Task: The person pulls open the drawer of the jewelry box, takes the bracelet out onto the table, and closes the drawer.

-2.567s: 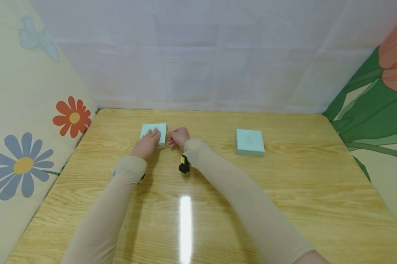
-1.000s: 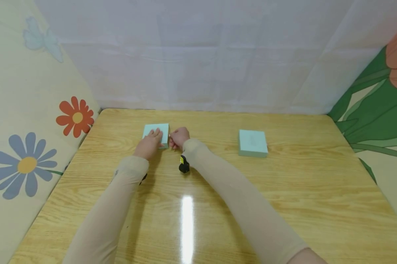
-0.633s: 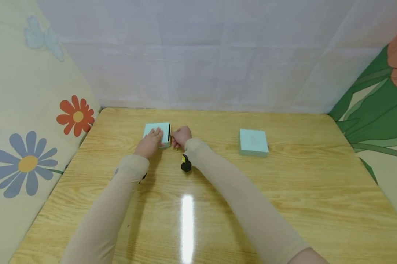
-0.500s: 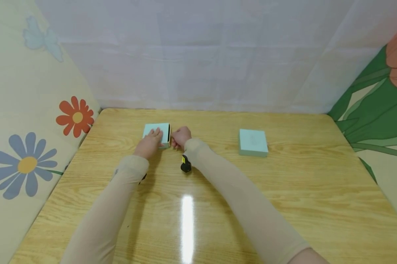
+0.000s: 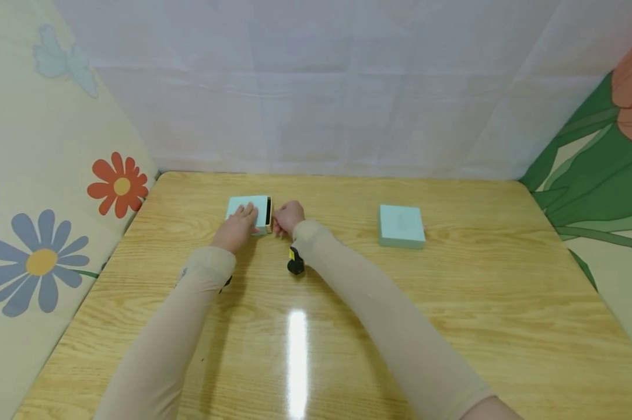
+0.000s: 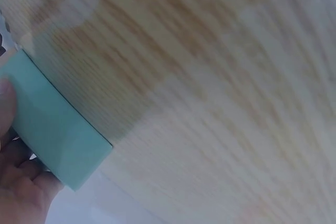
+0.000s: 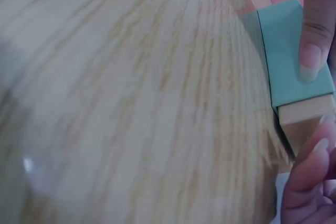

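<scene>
A mint-green drawer box (image 5: 261,226) lies at the table's far left, its inner drawer (image 7: 307,116) partly out at the right end. My left hand (image 5: 237,226) lies over the box's top with fingers spread and fairly straight. Its thumb (image 7: 311,59) presses the front face, and the left wrist view shows the same box (image 6: 55,121) under this hand. At the drawer's end my right hand (image 5: 289,217) pinches with thumb and forefinger; the bit between the fingertips is mostly hidden. A dark gap shows between sleeve and drawer front.
A second mint-green box (image 5: 401,224) sits further right, closed, with a small reddish tab on its right side. The wood-grain table (image 5: 478,291) meets a white cloth backdrop (image 5: 316,105) behind. Flower-printed panels (image 5: 42,146) stand at both sides.
The drawer has slid rightward out of the left box, opening a dark gap. My right hand has moved slightly right with it, while my left hand stays on the box.
</scene>
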{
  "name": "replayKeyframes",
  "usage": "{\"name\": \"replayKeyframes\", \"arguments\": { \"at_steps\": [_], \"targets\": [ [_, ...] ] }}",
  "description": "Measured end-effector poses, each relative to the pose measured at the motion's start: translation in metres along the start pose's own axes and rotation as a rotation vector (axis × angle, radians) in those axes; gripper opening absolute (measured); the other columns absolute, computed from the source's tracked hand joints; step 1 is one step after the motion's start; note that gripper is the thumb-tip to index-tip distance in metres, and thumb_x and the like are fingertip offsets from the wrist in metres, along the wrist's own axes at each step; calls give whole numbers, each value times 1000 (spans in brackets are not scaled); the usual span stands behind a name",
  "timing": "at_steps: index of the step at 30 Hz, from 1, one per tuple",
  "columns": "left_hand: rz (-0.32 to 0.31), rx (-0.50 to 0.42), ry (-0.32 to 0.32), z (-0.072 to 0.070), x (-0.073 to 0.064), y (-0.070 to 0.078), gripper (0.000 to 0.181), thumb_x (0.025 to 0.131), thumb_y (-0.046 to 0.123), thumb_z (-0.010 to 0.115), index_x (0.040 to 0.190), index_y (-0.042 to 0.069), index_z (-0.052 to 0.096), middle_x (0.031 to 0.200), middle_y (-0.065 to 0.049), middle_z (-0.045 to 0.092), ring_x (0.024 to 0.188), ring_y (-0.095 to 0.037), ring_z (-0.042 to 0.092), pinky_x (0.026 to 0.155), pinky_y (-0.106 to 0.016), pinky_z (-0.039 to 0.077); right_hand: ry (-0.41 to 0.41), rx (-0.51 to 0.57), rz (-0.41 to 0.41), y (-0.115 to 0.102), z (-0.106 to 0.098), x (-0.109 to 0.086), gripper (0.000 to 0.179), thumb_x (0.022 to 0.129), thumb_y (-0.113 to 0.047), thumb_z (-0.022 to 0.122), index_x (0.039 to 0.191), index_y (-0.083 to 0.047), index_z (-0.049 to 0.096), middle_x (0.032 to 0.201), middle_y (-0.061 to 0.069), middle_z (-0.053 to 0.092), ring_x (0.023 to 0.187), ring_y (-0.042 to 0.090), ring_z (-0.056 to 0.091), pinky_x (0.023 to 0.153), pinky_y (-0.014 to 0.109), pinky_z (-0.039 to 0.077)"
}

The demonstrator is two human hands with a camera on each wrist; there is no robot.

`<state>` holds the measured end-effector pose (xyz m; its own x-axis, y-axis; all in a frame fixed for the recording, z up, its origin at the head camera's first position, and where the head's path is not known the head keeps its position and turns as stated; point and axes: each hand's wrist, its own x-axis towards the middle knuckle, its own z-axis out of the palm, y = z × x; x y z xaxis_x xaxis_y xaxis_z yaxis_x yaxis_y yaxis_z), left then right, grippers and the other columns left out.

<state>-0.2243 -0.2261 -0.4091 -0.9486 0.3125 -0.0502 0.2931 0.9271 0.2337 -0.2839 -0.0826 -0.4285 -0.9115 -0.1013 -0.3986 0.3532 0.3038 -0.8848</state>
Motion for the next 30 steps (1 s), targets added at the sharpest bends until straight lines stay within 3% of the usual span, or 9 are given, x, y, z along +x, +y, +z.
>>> {"name": "replayKeyframes", "arguments": {
  "at_steps": [16,30],
  "targets": [
    [-9,6,-18,-1,0,0,50,101,8,50,145,-11,34,152,-28,24,140,-45,23,109,-60,29,13,-4,-27,-2,-3,-8,32,95,-2,52,63,-2,55,47,4,50,34,12,44,30,21,38],
    [-13,-7,-15,1,1,-1,53,101,11,51,145,-10,33,153,-27,23,140,-45,22,110,-60,27,24,-24,3,-2,-4,-7,31,97,-5,52,67,-3,55,46,4,50,33,12,44,30,21,39]
  ]
}}
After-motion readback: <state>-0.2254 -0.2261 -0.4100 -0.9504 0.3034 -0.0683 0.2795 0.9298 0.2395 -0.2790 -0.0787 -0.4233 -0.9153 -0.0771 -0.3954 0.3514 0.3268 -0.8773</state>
